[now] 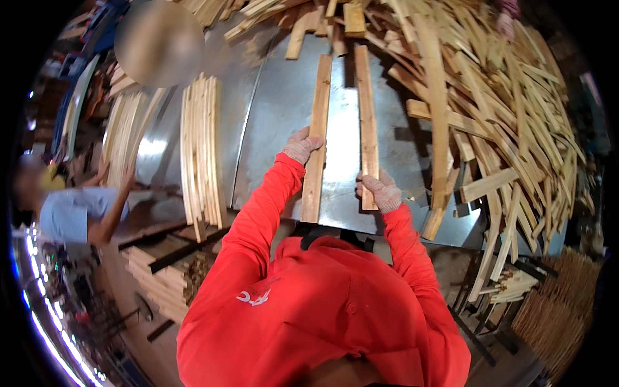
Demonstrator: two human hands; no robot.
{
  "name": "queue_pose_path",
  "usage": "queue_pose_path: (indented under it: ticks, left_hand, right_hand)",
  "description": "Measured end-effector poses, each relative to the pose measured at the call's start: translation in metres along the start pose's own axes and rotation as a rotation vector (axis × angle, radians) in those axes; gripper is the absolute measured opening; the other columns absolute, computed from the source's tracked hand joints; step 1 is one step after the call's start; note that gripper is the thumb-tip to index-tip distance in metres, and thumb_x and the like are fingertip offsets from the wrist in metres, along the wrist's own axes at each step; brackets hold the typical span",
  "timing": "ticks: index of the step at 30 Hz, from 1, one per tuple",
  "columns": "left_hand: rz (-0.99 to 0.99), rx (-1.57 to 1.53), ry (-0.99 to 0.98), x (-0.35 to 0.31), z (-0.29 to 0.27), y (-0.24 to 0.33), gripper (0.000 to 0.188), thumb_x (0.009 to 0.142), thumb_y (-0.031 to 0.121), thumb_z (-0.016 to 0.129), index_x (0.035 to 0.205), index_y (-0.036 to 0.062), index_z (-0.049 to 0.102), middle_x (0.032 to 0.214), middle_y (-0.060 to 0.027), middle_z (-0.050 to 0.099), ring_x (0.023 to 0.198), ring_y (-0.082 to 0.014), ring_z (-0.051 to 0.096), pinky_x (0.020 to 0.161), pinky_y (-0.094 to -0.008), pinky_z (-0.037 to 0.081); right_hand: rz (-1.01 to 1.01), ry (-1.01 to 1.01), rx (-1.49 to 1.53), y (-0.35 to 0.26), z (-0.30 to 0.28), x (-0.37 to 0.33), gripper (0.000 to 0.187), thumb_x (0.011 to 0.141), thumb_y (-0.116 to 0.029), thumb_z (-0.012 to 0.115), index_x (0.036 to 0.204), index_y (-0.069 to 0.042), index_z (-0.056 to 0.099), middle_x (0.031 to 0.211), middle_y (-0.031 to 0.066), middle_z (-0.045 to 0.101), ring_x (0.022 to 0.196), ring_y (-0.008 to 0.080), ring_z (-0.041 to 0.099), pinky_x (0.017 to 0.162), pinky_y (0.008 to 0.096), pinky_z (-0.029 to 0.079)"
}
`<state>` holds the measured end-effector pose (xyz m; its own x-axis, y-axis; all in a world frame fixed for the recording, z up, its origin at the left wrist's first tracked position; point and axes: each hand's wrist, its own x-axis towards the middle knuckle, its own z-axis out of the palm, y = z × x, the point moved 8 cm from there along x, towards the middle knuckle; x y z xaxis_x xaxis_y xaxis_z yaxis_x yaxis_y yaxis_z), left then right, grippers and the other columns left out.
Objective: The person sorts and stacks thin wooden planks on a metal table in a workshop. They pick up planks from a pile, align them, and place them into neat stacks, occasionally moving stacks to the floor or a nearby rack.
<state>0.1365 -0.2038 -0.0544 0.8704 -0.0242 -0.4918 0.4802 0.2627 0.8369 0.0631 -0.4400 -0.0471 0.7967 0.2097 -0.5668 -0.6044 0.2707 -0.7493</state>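
My left hand, in a pale work glove, grips a long wooden board near its middle, thumb on top. Closer to its near end, a second, narrower wooden strip is held by my gloved right hand. Both pieces point away from me, roughly side by side with a gap between them, over a shiny metal tabletop. Whether they rest on the metal or are lifted slightly, I cannot tell. Parts of the fingers are hidden by the wood.
A big tangled heap of wooden strips covers the table's right and far side. Left of me lies a neat row of strips. A co-worker in a light blue shirt handles another bundle. Stacked lumber sits below the table edge.
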Motion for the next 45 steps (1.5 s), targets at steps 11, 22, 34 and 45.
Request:
queue_pose_path:
  ticks: [11,22,34,45]
  left_hand:
    - [0.040,-0.515,0.299,-0.060,-0.034,-0.021,0.036,0.089,0.014,0.062,0.122,0.0020,0.056,0.102,-0.0128,0.066,0.090,-0.0279,0.065,0.083,-0.0414,0.055]
    - [-0.243,0.445,0.590,-0.088,-0.070,-0.006,0.073,0.084,0.025,0.066,0.146,0.0062,0.030,0.123,-0.0257,0.058,0.114,-0.0365,0.058,0.097,-0.0392,0.045]
    - [-0.077,0.856,0.972,-0.193,-0.415,0.061,0.073,0.090,0.047,0.057,0.144,0.0030,0.036,0.145,-0.0230,0.041,0.133,-0.0378,0.040,0.109,-0.0412,0.035]
    - [-0.043,0.994,0.618,-0.071,-0.433,0.100,0.069,0.087,0.055,0.058,0.134,0.0054,0.050,0.135,-0.0214,0.051,0.129,-0.0359,0.045,0.106,-0.0411,0.037]
  right_hand:
    - [0.024,-0.259,-0.204,0.041,0.060,-0.028,0.052,0.094,-0.021,0.058,0.141,-0.002,0.042,0.104,0.0073,0.065,0.085,0.0134,0.060,0.076,0.0283,0.051]
    - [0.033,-0.446,-1.065,0.104,0.178,0.016,0.109,0.070,-0.027,0.084,0.150,-0.006,0.012,0.142,0.0128,0.043,0.128,0.0252,0.045,0.104,0.0335,0.041]
    - [0.036,-0.696,-1.614,0.126,0.372,0.029,0.104,0.082,-0.058,0.062,0.150,0.002,0.010,0.124,0.0313,0.056,0.119,0.0393,0.055,0.100,0.0387,0.042]
    - [-0.142,-0.224,-1.474,0.064,0.406,0.155,0.093,0.086,-0.069,0.042,0.142,0.005,0.037,0.123,0.0280,0.059,0.115,0.0415,0.056,0.101,0.0396,0.041]
